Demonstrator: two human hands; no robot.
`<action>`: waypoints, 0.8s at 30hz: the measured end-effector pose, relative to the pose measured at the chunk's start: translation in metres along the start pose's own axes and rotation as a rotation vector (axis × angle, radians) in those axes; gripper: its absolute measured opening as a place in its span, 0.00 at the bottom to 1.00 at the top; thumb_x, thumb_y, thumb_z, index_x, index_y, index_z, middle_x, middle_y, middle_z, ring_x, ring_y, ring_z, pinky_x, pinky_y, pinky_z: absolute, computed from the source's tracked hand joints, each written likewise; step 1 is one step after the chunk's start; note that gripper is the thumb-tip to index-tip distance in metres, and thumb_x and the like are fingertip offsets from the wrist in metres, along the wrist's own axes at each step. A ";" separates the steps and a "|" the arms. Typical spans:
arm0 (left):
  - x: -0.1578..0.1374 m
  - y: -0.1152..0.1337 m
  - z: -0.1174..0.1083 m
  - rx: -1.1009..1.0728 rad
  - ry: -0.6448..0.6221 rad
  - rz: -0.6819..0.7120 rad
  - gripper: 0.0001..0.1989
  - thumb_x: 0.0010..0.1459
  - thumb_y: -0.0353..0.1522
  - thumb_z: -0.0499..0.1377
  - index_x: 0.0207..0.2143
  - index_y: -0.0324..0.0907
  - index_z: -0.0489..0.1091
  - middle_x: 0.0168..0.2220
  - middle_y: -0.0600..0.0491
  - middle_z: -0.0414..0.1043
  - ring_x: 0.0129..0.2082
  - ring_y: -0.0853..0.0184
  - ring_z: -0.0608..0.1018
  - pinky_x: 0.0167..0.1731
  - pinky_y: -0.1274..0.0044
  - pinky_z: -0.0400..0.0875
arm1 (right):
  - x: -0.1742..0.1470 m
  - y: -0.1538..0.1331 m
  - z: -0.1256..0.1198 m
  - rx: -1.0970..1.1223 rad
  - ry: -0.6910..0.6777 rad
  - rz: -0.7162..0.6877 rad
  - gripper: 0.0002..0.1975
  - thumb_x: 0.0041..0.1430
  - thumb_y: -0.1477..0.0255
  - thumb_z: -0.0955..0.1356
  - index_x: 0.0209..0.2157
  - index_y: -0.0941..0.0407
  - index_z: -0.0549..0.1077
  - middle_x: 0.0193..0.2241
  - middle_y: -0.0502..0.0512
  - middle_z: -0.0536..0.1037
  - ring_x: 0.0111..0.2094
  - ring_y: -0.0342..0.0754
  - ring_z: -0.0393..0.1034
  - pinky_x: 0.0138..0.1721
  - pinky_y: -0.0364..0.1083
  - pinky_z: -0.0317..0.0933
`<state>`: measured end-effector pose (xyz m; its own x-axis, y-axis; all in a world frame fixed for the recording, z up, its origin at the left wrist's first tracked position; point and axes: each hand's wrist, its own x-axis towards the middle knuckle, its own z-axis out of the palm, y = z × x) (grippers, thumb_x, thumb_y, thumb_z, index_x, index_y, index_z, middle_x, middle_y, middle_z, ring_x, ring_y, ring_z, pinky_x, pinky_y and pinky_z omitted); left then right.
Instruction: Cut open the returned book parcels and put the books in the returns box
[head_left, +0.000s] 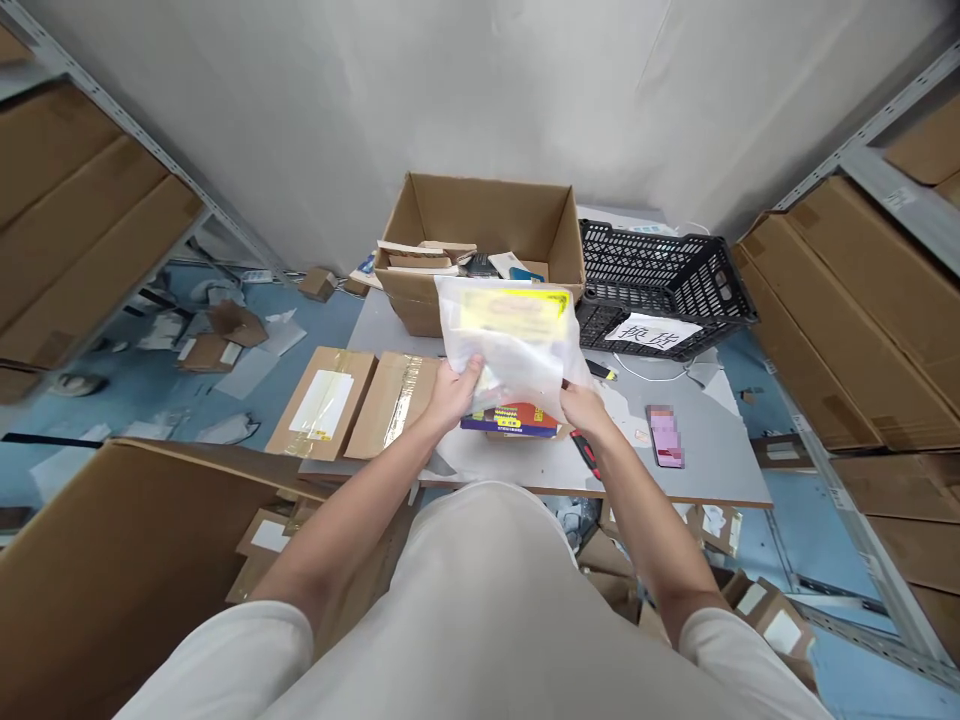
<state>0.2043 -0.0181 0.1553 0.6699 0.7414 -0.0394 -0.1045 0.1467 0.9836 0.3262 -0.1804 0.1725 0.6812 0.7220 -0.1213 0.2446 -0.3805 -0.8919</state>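
A cloudy plastic bag [517, 350] with something yellow inside is held up over the table between my hands. My left hand [454, 392] grips its lower left side, thumb on top. At its right edge, my right hand [585, 405] is closed on the plastic, with a small dark bit showing by the fingers. Beneath the bag lies a purple and orange printed box [517, 420], partly covered by it. A red and black tool [586, 455] rests just below my right hand. Behind the bag stands an open cardboard box [487, 205] with several packets in it.
On the table [720, 455], a black plastic crate [667, 280] with a handwritten paper stands at the back right, and a phone [665, 436] lies right. Two taped cartons [322, 402] sit left. Shelves of cartons flank both sides; cardboard and paper litter the blue floor.
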 end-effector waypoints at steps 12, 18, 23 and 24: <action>-0.012 -0.022 -0.018 0.001 -0.052 -0.107 0.28 0.52 0.54 0.58 0.38 0.37 0.73 0.33 0.47 0.77 0.35 0.61 0.79 0.33 0.74 0.72 | -0.021 0.036 0.023 0.597 -0.033 -0.021 0.26 0.48 0.62 0.73 0.49 0.51 0.71 0.42 0.54 0.80 0.44 0.54 0.74 0.46 0.55 0.70; 0.015 -0.008 -0.059 0.150 -0.015 -0.025 0.22 0.52 0.43 0.61 0.44 0.37 0.71 0.38 0.47 0.76 0.37 0.64 0.77 0.37 0.75 0.72 | -0.023 0.048 0.005 0.783 0.168 0.048 0.25 0.49 0.60 0.73 0.49 0.48 0.68 0.48 0.53 0.77 0.41 0.53 0.76 0.42 0.53 0.72; 0.027 -0.001 -0.110 0.527 0.104 0.168 0.23 0.52 0.30 0.53 0.51 0.38 0.69 0.49 0.45 0.73 0.50 0.60 0.74 0.53 0.68 0.66 | -0.028 0.064 -0.008 0.803 0.288 0.051 0.24 0.48 0.60 0.74 0.47 0.49 0.68 0.46 0.53 0.78 0.42 0.52 0.76 0.43 0.52 0.71; 0.024 -0.001 -0.117 0.626 0.134 0.221 0.23 0.51 0.28 0.52 0.51 0.39 0.69 0.52 0.45 0.72 0.53 0.59 0.72 0.56 0.67 0.63 | -0.029 0.067 -0.009 0.801 0.309 0.056 0.24 0.48 0.60 0.74 0.47 0.48 0.68 0.46 0.53 0.78 0.42 0.52 0.76 0.43 0.52 0.71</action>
<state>0.1347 0.0759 0.1324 0.5805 0.7912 0.1926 0.2439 -0.3946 0.8859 0.3291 -0.2324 0.1204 0.8636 0.4802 -0.1535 -0.2761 0.1957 -0.9410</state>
